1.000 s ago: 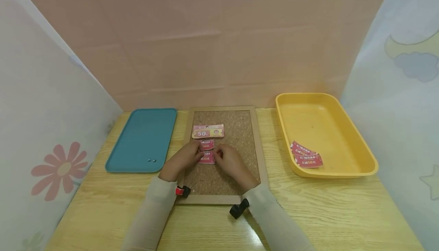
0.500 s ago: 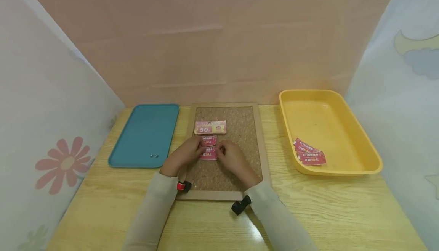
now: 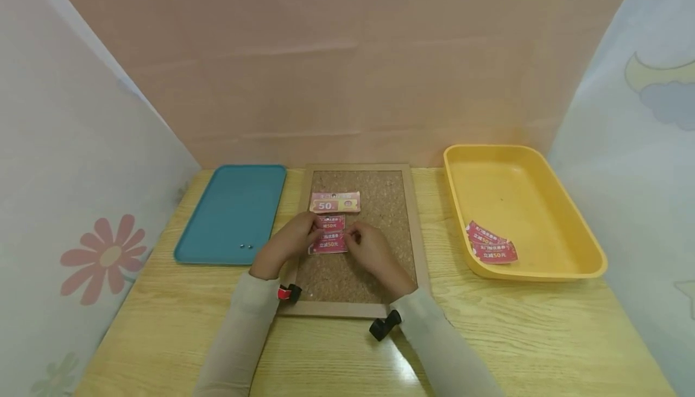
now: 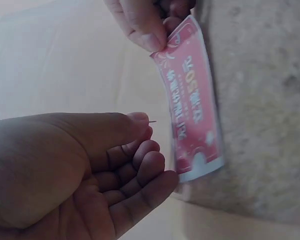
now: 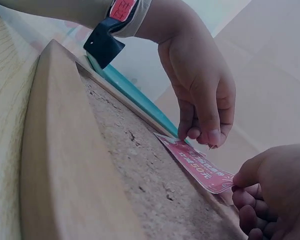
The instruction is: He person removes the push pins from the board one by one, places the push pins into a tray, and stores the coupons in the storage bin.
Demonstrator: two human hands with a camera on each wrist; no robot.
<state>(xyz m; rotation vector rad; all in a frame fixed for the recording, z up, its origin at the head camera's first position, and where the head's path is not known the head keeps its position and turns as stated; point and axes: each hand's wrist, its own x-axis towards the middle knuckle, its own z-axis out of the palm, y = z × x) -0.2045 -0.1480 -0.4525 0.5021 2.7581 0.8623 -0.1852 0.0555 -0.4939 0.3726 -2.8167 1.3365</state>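
Note:
My left hand [image 3: 288,241] pinches a thumbtack between thumb and fingertips; its thin metal point [image 4: 152,121] sticks out toward a red paper coupon [image 3: 330,244]. The little finger is right at the coupon's end in the left wrist view. My right hand [image 3: 373,252] holds the coupon's right corner between thumb and finger. This coupon lies over a cork board [image 3: 336,282] in a wooden frame, slightly bent. Above it on the board is another red coupon [image 3: 331,222], and higher still a wider pink and yellow coupon [image 3: 335,202] with a tack at its top.
Left of the board lies a teal tray [image 3: 230,210] with two small tacks [image 3: 246,246] near its front edge. On the right stands a yellow bin [image 3: 521,204] holding two red coupons [image 3: 493,252]. A wood-grain table [image 3: 326,355] carries everything; patterned cloth walls surround it.
The head view has shifted slightly. My fingers have moved a little apart on the lower coupon, and more of its print shows. Both hands keep their pinches.

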